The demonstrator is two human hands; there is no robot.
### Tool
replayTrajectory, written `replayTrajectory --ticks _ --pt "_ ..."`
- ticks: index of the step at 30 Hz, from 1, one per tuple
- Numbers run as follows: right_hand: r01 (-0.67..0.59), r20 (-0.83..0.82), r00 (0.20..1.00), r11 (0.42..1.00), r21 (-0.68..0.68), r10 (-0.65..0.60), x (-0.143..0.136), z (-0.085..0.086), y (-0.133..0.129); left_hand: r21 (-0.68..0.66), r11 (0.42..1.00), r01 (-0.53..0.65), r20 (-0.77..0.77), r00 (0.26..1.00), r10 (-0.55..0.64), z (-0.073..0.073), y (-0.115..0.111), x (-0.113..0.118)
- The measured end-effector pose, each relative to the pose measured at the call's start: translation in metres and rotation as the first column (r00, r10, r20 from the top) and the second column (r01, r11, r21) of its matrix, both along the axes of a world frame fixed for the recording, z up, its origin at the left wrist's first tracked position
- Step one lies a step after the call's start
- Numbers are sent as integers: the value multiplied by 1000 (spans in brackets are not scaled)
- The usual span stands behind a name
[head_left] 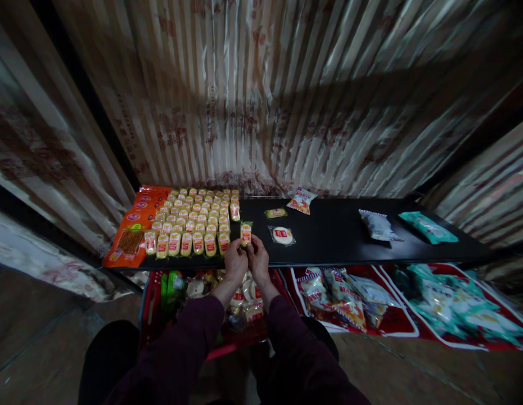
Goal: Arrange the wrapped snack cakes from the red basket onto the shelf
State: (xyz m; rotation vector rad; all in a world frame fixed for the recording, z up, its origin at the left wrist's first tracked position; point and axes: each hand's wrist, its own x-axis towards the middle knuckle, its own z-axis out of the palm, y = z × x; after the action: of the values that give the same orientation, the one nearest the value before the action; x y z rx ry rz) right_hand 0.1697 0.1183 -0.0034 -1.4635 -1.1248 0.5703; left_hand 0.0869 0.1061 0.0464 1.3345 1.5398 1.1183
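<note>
Between the fingertips of my left hand [236,262] and my right hand [258,259] is a small wrapped snack cake [246,233] in clear and yellow packaging with a red label. Both hands are closed on its lower end and hold it upright over the front edge of the black shelf [324,247]. To the left stand tight rows of the same wrapped snack cakes [198,243]. A single one [235,211] stands at the right end of a back row. Another wrapped cake [275,213] lies flat farther right, near a round white wrapped biscuit [282,235].
An orange snack bag [137,222] lies at the shelf's left end. Rightward are a white-and-red bag [301,200], a silvery bag [376,225] and a teal bag [428,227]. Below the front edge sit red baskets [402,329] of packets. Corrugated sheeting [253,112] rises behind.
</note>
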Motion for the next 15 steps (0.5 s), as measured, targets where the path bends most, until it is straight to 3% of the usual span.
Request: replayTrajectory --ticks 5,15 --pt "2 -13 1000 1000 25 -2 1 -2 16 -6 1000 -5 -32 999 5 2 8 5" --pt "-61 -16 998 997 53 62 4 -6 46 -31 999 -40 -110 993 36 24 26 13"
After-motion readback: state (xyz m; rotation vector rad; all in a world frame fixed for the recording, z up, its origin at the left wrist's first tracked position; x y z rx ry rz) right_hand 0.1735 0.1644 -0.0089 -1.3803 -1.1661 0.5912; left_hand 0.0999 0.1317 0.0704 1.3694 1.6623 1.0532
